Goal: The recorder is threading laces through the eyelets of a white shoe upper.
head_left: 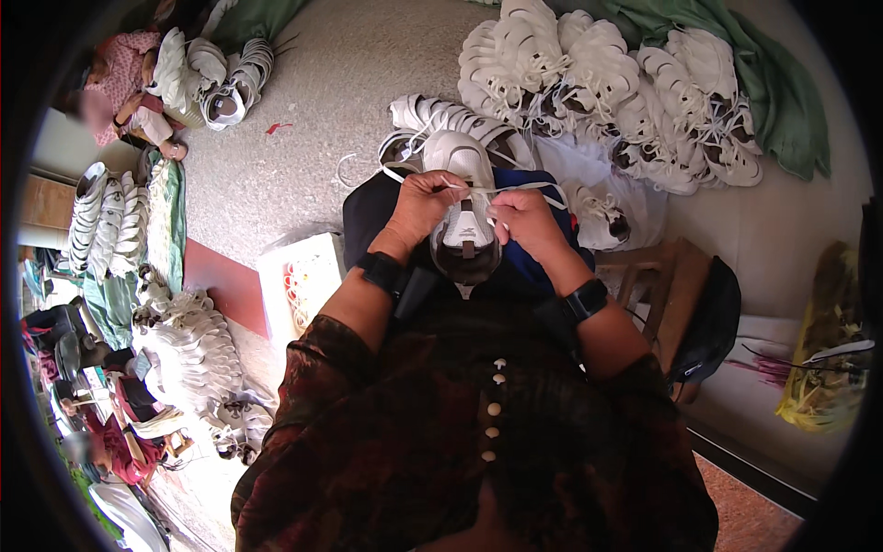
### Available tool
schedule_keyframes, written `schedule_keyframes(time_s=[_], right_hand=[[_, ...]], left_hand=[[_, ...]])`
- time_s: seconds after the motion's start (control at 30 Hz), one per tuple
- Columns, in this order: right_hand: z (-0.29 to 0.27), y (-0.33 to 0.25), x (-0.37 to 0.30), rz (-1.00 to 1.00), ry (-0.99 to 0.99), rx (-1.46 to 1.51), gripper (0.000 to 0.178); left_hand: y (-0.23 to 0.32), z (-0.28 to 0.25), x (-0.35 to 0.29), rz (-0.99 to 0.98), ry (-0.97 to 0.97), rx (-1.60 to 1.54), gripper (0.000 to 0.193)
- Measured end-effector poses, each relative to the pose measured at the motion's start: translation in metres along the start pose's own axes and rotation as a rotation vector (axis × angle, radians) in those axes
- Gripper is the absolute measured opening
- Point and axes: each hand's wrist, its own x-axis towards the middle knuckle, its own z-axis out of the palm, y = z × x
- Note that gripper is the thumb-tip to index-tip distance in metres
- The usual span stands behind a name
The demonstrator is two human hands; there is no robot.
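Note:
A white mesh sneaker [463, 152] with a dark brown collar rests on my lap, its toe pointing away from me. My left hand [423, 207] is closed over the left side of the lacing, a white shoelace [533, 187] pinched between thumb and forefinger. At the right side of the lacing, my right hand [532, 224] has its fingers bent together on the lace, close against the shoe. A length of lace loops out past the right knuckles. Just beyond the toe lies a row of nested white shoes [440, 112].
Piles of white laced shoes [589, 69] lie on the floor at the far right beside green cloth [791, 120]. A pale box [299, 276] stands left of my lap, a wooden stool [658, 285] to the right. More shoe stacks [189, 350] and seated people are at left.

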Motion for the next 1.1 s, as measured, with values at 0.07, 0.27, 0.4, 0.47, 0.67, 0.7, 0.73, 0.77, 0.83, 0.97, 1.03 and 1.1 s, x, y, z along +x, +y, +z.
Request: schedule_keyframes(time_s=[0.07, 0.27, 0.4, 0.47, 0.67, 0.7, 0.73, 0.77, 0.83, 0.97, 1.03, 1.1], right_hand=[[0.007, -0.002, 0.002, -0.038, -0.015, -0.046, 0.013], [0.016, 0.001, 0.006, -0.07, 0.005, -0.286, 0.009], [0.017, 0.011, 0.011, -0.107, 0.088, -0.365, 0.007], [0.019, 0.009, 0.013, -0.173, 0.123, -0.462, 0.005], [0.019, 0.009, 0.012, -0.238, 0.188, -0.493, 0.004], [0.017, 0.013, 0.012, -0.266, 0.189, -0.48, 0.003], [0.016, 0.016, 0.012, -0.293, 0.191, -0.467, 0.003], [0.017, 0.019, 0.013, -0.295, 0.19, -0.468, 0.003], [0.021, 0.026, 0.016, -0.332, 0.205, -0.271, 0.004], [0.029, 0.027, 0.02, -0.446, 0.247, -0.415, 0.007], [0.029, 0.022, 0.012, -0.352, 0.304, -0.304, 0.012], [0.019, 0.029, 0.011, -0.351, 0.294, -0.352, 0.014]], left_hand=[[-0.001, -0.002, -0.002, -0.016, 0.003, -0.009, 0.005], [-0.006, -0.005, -0.002, 0.021, -0.03, -0.006, 0.006], [-0.006, -0.005, -0.002, 0.005, -0.047, -0.032, 0.005], [-0.006, -0.005, -0.003, -0.001, -0.048, -0.038, 0.005], [-0.005, -0.007, -0.003, -0.022, -0.048, -0.034, 0.004], [-0.007, -0.007, -0.002, -0.011, -0.048, -0.033, 0.004], [-0.007, -0.006, -0.002, 0.0, -0.051, -0.033, 0.004], [-0.008, -0.006, -0.001, 0.002, -0.049, -0.033, 0.004], [-0.009, -0.006, 0.0, -0.006, -0.052, -0.009, 0.004], [-0.006, -0.007, -0.002, 0.029, -0.019, 0.018, 0.004], [0.0, -0.007, -0.008, 0.071, 0.169, 0.209, 0.006], [0.01, -0.01, -0.017, 0.138, 0.233, 0.287, 0.008]])
